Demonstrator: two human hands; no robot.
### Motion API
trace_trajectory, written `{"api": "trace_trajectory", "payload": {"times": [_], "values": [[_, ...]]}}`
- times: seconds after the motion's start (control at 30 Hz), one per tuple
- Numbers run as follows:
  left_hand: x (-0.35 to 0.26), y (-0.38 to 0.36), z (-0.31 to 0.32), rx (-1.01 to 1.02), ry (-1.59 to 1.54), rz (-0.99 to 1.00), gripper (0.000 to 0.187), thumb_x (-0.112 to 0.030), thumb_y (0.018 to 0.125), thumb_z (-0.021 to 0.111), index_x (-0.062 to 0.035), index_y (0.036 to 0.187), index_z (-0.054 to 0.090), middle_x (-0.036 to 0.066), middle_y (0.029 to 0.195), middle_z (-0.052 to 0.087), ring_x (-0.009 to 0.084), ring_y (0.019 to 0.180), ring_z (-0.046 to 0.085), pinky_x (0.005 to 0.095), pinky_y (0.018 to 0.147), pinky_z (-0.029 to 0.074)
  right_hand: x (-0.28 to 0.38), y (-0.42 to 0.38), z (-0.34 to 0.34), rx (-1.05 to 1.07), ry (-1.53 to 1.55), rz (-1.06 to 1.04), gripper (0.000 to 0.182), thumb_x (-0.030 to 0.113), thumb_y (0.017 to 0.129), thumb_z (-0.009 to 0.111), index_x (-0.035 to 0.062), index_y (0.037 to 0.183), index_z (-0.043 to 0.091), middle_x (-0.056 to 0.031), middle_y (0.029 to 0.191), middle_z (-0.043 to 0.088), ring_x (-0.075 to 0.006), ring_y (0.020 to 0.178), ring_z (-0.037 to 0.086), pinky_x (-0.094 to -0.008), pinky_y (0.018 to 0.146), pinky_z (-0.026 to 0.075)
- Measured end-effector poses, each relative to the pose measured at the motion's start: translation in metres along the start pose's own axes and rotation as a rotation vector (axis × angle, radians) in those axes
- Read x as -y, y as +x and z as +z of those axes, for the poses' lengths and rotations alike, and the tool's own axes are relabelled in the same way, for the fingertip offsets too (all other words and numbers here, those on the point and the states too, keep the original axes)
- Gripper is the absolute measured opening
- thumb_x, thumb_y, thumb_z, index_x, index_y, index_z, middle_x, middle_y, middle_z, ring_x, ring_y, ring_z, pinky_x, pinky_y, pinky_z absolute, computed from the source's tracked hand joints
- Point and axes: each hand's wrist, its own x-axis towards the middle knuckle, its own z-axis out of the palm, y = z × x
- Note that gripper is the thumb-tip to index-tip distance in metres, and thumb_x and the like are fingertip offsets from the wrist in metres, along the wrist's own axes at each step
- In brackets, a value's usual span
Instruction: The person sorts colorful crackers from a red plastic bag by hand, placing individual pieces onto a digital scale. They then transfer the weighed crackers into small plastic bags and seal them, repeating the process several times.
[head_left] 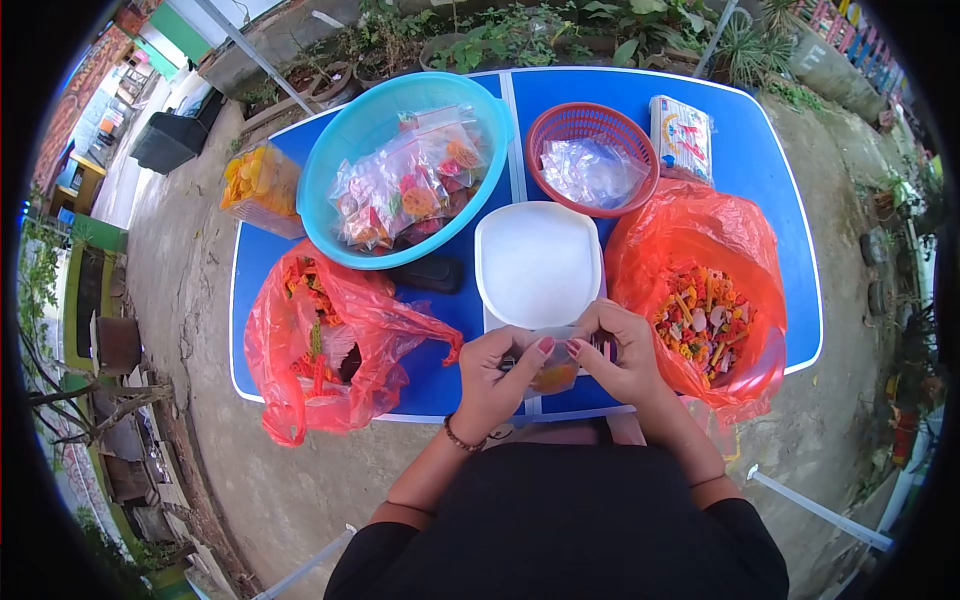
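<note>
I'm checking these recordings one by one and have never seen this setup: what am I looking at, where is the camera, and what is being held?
There is no machine here. One camera sits on a person's head and looks down, with a wide lens that bends the edges. The two bare hands at the bottom are that person's own. The left hand and right hand together pinch a small clear bag with orange pieces inside.

They work over a blue table outdoors. On it lie a white tub, a blue basin of filled packets, a red basket with clear bags, two red plastic bags of colourful snacks, left and right, a dark object I cannot identify, and a packet at the far edge.
</note>
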Motion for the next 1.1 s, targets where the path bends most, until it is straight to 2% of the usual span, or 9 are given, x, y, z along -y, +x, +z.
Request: {"api": "trace_trajectory", "payload": {"times": [0.27,0.43,0.53,0.57,0.8,0.9,0.93,1.03,1.1], "values": [[-0.005,0.002,0.000,0.092,-0.287,-0.128,0.018,-0.005,0.098,0.068,0.0043,0.113,0.065,0.011,0.101,0.074,0.0117,0.084,0.071,0.0249,0.074,0.059,-0.008,-0.004,0.000,-0.076,0.578,0.189,0.012,0.006,0.095,0.071,-0.0004,0.086,0.065,0.0000,0.081,0.061,-0.0018,0.077,0.053,-0.0190,0.067,0.041],[-0.003,0.004,0.000,-0.036,-0.224,-0.069,0.024,-0.001,0.096,0.069,0.0058,0.116,0.061,0.014,0.103,0.073,0.0160,0.090,0.073,0.0293,0.076,0.063,-0.004,0.000,0.009,-0.113,0.447,0.176,0.030,0.004,0.093,0.073,0.0020,0.109,0.049,-0.0056,0.094,0.064,-0.0073,0.085,0.063,-0.0219,0.075,0.051],[-0.010,0.006,-0.001,-0.167,-0.305,-0.079,0.028,-0.004,0.092,0.075,0.0050,0.116,0.063,0.012,0.098,0.073,0.0132,0.085,0.073,0.0244,0.072,0.059,-0.009,-0.005,0.018,-0.070,0.404,0.178,0.045,0.000,0.090,0.074,0.0055,0.116,0.037,-0.0082,0.100,0.063,-0.0101,0.091,0.066,-0.0227,0.077,0.054],[-0.007,0.006,-0.004,-0.166,-0.241,-0.038,0.030,-0.002,0.093,0.074,0.0050,0.118,0.061,0.012,0.101,0.073,0.0138,0.088,0.072,0.0251,0.073,0.059,-0.010,-0.005,0.020,-0.050,0.385,0.194,0.050,-0.001,0.089,0.074,0.0067,0.117,0.034,-0.0088,0.102,0.063,-0.0110,0.093,0.067,-0.0229,0.078,0.055],[0.000,0.018,-0.032,-0.200,0.207,0.293,0.034,0.006,0.090,0.070,0.0022,0.123,0.063,0.013,0.111,0.070,0.0160,0.098,0.071,0.0269,0.082,0.058,-0.006,0.035,0.036,-0.070,0.057,-0.027,0.015,-0.008,0.087,0.069,-0.0027,0.099,0.063,-0.0126,0.108,0.064,-0.0183,0.098,0.069,-0.0295,0.087,0.059],[-0.011,0.036,-0.046,-0.297,0.415,0.407,0.035,0.006,0.087,0.072,0.0000,0.121,0.067,0.015,0.117,0.069,0.0201,0.099,0.071,0.0298,0.085,0.057,0.003,0.071,0.049,-0.080,-0.092,-0.182,0.019,-0.008,0.084,0.069,-0.0017,0.102,0.067,-0.0160,0.113,0.063,-0.0240,0.101,0.070,-0.0310,0.087,0.060],[-0.015,0.043,-0.050,-0.330,0.480,0.432,0.036,0.006,0.086,0.073,-0.0008,0.120,0.068,0.015,0.119,0.069,0.0221,0.099,0.071,0.0313,0.086,0.056,0.004,0.083,0.052,-0.029,-0.112,-0.185,0.025,-0.007,0.084,0.068,-0.0015,0.108,0.065,-0.0187,0.119,0.062,-0.0313,0.109,0.068,-0.0367,0.093,0.057],[-0.018,0.074,-0.063,-0.470,0.759,0.557,0.046,0.004,0.081,0.075,-0.0052,0.125,0.067,0.016,0.123,0.068,0.0315,0.111,0.067,0.0395,0.097,0.052,0.014,0.122,0.068,-0.036,-0.425,-0.337,0.037,-0.004,0.083,0.070,-0.0001,0.119,0.063,-0.0208,0.128,0.059,-0.0376,0.120,0.061,-0.0422,0.100,0.051],[-0.022,0.087,-0.073,-0.488,1.006,0.504,0.053,-0.003,0.079,0.076,-0.0087,0.131,0.065,0.014,0.138,0.061,0.0373,0.130,0.054,0.0481,0.110,0.040,-0.007,0.145,0.080,-0.028,-0.552,-0.345,0.047,0.008,0.086,0.069,0.0033,0.133,0.060,-0.0212,0.143,0.051,-0.0392,0.134,0.049,-0.0484,0.109,0.040]]}}
